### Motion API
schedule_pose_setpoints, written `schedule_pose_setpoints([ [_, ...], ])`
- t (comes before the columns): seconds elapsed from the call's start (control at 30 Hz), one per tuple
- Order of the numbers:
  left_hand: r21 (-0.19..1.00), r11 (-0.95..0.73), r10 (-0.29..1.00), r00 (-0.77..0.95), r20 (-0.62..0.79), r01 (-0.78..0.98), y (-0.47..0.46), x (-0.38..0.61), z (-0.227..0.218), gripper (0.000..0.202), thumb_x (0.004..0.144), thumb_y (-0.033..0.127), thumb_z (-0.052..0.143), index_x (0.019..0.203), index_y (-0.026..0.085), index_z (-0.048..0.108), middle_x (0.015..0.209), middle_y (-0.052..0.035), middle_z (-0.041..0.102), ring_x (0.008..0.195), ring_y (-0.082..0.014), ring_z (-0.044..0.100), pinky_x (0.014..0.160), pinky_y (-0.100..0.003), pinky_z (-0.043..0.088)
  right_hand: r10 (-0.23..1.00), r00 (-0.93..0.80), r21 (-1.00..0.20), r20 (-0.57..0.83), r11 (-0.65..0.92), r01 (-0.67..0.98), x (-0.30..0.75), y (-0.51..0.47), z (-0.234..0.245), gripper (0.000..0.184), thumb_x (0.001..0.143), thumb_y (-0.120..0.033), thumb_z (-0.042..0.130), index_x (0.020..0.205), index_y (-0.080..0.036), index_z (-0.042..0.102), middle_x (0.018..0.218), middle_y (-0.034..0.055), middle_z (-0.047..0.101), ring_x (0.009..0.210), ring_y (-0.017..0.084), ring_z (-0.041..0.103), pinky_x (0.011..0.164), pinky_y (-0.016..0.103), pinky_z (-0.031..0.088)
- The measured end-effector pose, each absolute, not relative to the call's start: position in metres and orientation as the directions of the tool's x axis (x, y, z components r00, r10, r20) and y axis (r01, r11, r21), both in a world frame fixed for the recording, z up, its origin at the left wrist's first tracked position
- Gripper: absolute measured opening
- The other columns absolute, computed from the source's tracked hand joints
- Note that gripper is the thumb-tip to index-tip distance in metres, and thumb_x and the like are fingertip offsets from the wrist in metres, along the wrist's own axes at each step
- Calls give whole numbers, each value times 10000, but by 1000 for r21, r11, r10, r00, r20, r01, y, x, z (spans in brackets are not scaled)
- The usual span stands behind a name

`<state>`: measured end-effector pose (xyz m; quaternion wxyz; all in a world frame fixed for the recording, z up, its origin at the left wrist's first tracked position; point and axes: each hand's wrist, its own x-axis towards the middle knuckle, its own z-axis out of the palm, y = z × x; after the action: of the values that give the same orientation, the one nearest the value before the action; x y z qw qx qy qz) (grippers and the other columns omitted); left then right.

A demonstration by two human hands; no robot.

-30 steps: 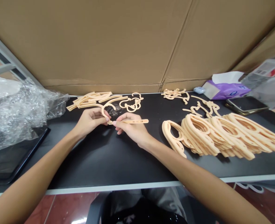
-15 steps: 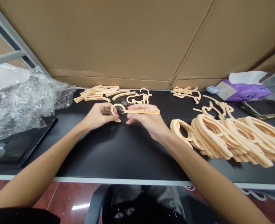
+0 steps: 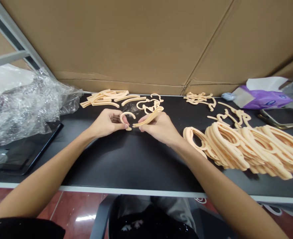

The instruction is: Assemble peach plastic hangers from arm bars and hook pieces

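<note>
My left hand [image 3: 109, 122] pinches a cream plastic hanger hook [image 3: 122, 117] near its base, the curve facing up. In my right hand [image 3: 158, 127] is a cream hanger arm [image 3: 150, 118], held between thumb and fingers and tilted up to the right. Its slotted lower end is close beside the hook's base, with a small gap between them. Behind my hands lie a pile of loose hanger arms [image 3: 105, 99] and several loose hooks [image 3: 150, 105].
Stacks of cream hanger pieces [image 3: 226, 146] fill the table's right side. Behind them are joined hanger parts [image 3: 198, 99], a purple tissue pack [image 3: 263, 96] and a phone [image 3: 284, 117]. Bubble wrap [image 3: 32, 106] and a dark tablet [image 3: 34, 149] lie left. Cardboard [image 3: 141, 43] stands at the back.
The hanger arm in my right hand has turned from nearly level to tilted, its slotted end lower and its far end raised. My left hand still holds the hook.
</note>
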<state>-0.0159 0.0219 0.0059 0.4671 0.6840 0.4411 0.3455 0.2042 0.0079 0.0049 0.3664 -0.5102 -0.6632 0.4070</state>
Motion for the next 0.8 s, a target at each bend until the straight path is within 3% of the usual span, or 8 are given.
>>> schedule_pose_setpoints([
  [0.4, 940, -198, 895, 441, 58, 277, 23, -20, 5, 148, 645, 224, 855, 712, 132, 760, 813, -73, 800, 747, -182, 749, 714, -244, 580, 948, -319, -876, -4, 150, 458, 208, 8, 6, 122, 708, -126, 723, 806, -176, 775, 809, 26, 782, 823, 209, 741, 758, 312, 541],
  [0.8, 899, -213, 883, 470, 9, 383, 19, -19, 16, 132, 631, 238, 855, 714, 160, 789, 803, -62, 801, 757, -213, 760, 736, -296, 619, 905, -425, -903, 31, 207, 377, 213, 12, 6, 145, 699, -118, 737, 825, -171, 785, 815, 31, 783, 818, 210, 738, 792, 341, 555],
])
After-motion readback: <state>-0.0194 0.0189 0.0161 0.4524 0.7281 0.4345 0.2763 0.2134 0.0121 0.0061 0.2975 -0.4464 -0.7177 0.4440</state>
